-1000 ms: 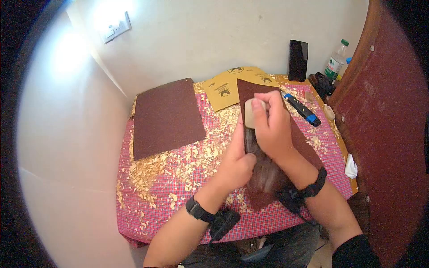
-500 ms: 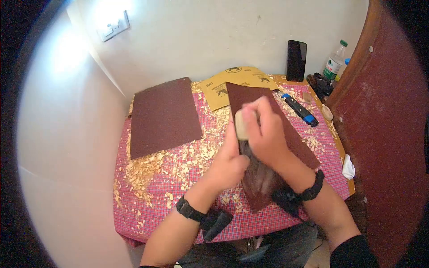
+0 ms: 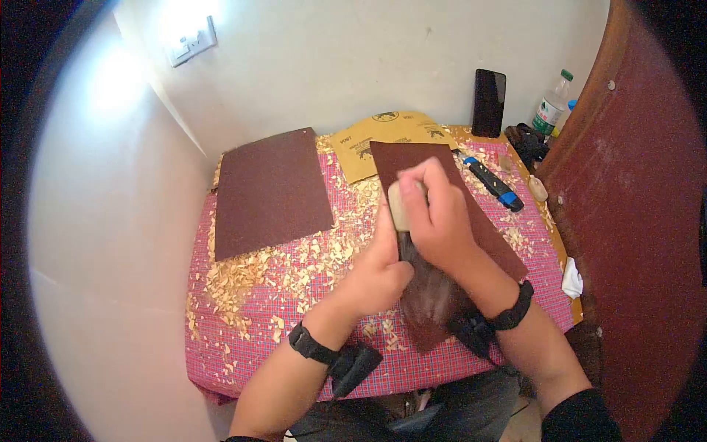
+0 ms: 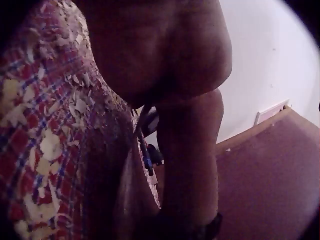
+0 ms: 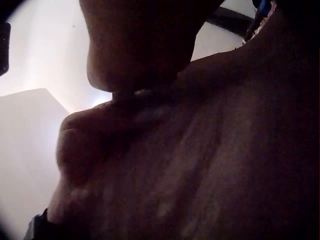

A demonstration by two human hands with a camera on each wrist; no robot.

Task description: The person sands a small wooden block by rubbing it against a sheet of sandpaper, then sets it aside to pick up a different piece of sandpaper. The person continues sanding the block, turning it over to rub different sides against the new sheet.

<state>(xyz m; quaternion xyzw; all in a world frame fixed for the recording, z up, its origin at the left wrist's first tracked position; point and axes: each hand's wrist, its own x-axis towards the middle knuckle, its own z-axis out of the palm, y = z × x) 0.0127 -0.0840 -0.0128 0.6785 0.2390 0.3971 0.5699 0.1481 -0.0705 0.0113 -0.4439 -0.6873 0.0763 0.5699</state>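
In the head view my right hand (image 3: 443, 221) grips a pale, rounded block (image 3: 399, 206) against a dark brown sandpaper sheet (image 3: 490, 221). Grey, dusty streaks mark the sheet below the block. My left hand (image 3: 377, 272) holds the sheet's left edge, thumb on top, other fingers partly hidden by the sheet. The left wrist view is dark: the hand (image 4: 160, 50) fills its top, above the checked cloth (image 4: 20, 145). Also dark, the right wrist view shows the hand (image 5: 140, 45) over the sheet (image 5: 225, 140), the block mostly hidden.
A second brown sheet (image 3: 272, 195) lies at the left, a yellow printed sheet (image 3: 390, 132) at the back. Wood shavings (image 3: 239, 276) litter the cloth. Rightward are a blue-black cutter (image 3: 493, 184), phone (image 3: 489, 103), bottle (image 3: 551, 107) and white crumpled piece (image 3: 571, 278).
Both hands, the block and the held sheet have shifted left and slightly nearer the body, mostly in the first half second. Both grips look the same.
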